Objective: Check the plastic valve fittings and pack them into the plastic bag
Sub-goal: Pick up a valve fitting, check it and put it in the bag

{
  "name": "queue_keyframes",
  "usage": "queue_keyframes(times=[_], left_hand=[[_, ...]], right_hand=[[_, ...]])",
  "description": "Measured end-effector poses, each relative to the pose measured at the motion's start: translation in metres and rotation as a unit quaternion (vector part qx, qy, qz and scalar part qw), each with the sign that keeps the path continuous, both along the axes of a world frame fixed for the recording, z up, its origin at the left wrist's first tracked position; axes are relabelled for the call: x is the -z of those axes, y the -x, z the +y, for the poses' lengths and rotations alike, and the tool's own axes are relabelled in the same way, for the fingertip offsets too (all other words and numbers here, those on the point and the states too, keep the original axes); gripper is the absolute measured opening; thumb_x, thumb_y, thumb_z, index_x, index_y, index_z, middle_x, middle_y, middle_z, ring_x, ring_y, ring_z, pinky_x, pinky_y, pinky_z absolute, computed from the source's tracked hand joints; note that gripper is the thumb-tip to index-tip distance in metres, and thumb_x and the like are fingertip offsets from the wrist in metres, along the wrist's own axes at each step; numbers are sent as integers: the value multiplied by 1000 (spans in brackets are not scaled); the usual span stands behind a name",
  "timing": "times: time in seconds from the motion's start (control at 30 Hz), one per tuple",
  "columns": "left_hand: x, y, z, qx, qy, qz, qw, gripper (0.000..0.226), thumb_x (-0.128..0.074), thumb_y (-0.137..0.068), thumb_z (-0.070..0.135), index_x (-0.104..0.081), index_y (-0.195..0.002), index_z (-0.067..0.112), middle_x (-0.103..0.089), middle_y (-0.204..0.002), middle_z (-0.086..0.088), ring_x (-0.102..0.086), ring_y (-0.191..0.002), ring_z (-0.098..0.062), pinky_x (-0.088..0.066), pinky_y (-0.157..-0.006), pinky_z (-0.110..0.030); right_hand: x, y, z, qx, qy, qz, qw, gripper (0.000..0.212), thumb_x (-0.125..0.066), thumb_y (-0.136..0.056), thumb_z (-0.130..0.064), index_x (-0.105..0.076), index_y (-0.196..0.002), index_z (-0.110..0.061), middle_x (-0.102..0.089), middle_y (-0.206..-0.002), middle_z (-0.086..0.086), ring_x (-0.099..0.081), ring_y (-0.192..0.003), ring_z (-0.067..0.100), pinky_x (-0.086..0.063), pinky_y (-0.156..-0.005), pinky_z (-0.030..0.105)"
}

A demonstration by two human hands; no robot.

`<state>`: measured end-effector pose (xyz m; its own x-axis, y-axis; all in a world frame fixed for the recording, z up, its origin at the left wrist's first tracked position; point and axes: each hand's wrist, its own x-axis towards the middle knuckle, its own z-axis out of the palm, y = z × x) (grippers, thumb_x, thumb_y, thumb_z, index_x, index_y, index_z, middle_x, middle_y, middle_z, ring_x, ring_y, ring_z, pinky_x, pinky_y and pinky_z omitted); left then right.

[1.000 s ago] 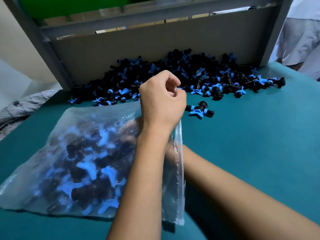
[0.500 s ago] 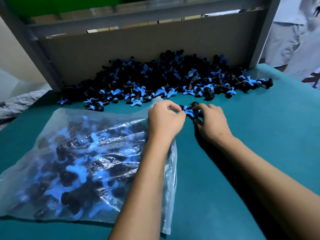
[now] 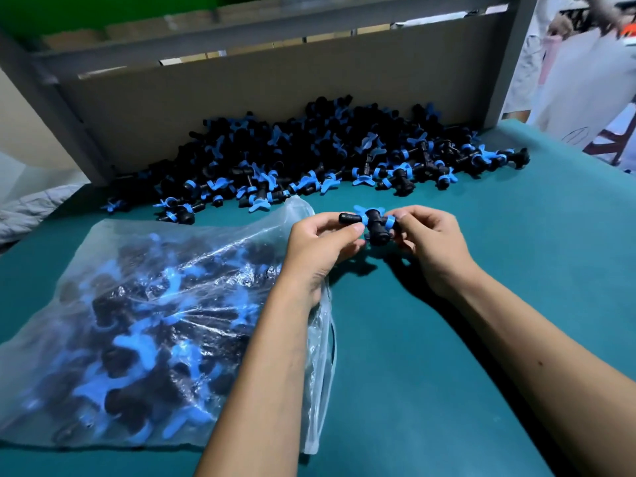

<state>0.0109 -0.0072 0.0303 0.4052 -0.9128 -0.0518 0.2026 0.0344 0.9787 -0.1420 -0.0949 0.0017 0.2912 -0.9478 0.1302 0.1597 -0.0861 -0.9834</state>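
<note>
— What does the person wear on the arms?
— Nothing that shows. Both forearms are bare right down to the bottom edge of the view, with no sleeve in sight.
— And the hands?
— The left hand (image 3: 320, 249) and right hand (image 3: 434, 249) are bare too, with short, plain nails.

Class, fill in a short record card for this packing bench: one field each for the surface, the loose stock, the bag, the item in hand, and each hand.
surface: teal table
loose stock: pile of fittings, black with blue handles, against a cardboard panel
bag: clear plastic bag, lying flat, partly filled with fittings
item in hand: one fitting, held above the table
left hand: grips one end
right hand: pinches the other end
</note>
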Motion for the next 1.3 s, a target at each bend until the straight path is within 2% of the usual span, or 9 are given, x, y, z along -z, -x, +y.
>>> queue_keyframes(times=[0.23, 0.3, 0.4, 0.53, 0.7, 0.87, 0.97, 1.17, 1.3], left_hand=[[2, 3, 0, -59, 4, 4, 998, 7, -78, -86, 0, -76, -83, 6, -75, -76, -8, -72, -71, -16, -58, -70, -19], [5, 1, 0, -74, -3, 14, 997, 9, -77, -87, -1, -75, -83, 6, -75, -75, -9, -72, -70, -17, -58, -69, -19], [5, -1, 1, -49, 1, 16, 999, 10, -77, -85, -3, -75, -84, 7, -76, -77, -8, -73, -73, -18, -58, -70, -19], [4, -4, 2, -52, 13, 16, 998, 12, -79, -82, -5, -76, -86, 6, -75, -77, -8, -73, -75, -21, -59, -72, -21], [4, -13, 0, -82, 11, 33, 996, 10, -77, -85, -5, -76, -88, 4, -75, -77, -6, -73, -74, -18, -59, -74, -21], [8, -4, 1, -22, -6, 7, 1000, 13, -76, -84, -7, -74, -88, 6, -76, -80, -9, -73, -75, -20, -59, -71, -22], [10, -1, 1, -10, -20, -42, 999, 16, -80, -81, -6, -73, -89, 6, -76, -79, -6, -71, -73, -15, -58, -69, -21], [2, -9, 1, -50, -22, -24, 998, 12, -84, -78, 0, -76, -83, 7, -74, -72, -3, -71, -70, -17, -54, -65, -18], [-2, -2, -4, -118, -17, -32, 992, 16, -89, -75, 9, -75, -80, 9, -72, -68, -2, -65, -62, -15, -52, -63, -24]], right_hand=[[-1, 3, 5, -75, 41, 13, 996, 13, -70, -95, -15, -78, -85, -17, -67, -77, 9, -54, -66, 18, -44, -61, 26], [-2, 5, 7, -93, 54, 16, 994, 5, -75, -89, -12, -79, -92, -15, -73, -84, 11, -61, -70, 19, -52, -64, 26], [-1, 5, 7, -81, 70, 30, 994, 11, -79, -86, -8, -77, -96, -13, -78, -91, 12, -69, -76, 18, -57, -72, 28], [0, 1, 3, -38, 19, -13, 999, 3, -75, -90, -12, -76, -89, -15, -67, -78, 6, -54, -71, 19, -45, -67, 30], [2, 3, -3, -4, -37, -73, 997, 6, -73, -92, -16, -74, -86, -15, -58, -73, 1, -50, -65, 14, -40, -77, 41], [4, 2, 2, -92, 50, 9, 994, 8, -80, -86, -16, -74, -89, -13, -72, -79, 5, -60, -65, 15, -50, -62, 25], [4, 2, 2, -103, 67, 31, 992, 13, -81, -85, -17, -72, -92, -9, -74, -82, 11, -63, -66, 19, -52, -60, 24], [5, 3, -4, -2, -8, -56, 998, 8, -71, -94, -18, -72, -90, -11, -60, -69, 0, -52, -61, 14, -45, -67, 31], [6, -2, 3, 36, 95, 24, 995, 19, -75, -92, -25, -64, -103, -15, -63, -78, -5, -57, -62, 12, -50, -57, 24]])
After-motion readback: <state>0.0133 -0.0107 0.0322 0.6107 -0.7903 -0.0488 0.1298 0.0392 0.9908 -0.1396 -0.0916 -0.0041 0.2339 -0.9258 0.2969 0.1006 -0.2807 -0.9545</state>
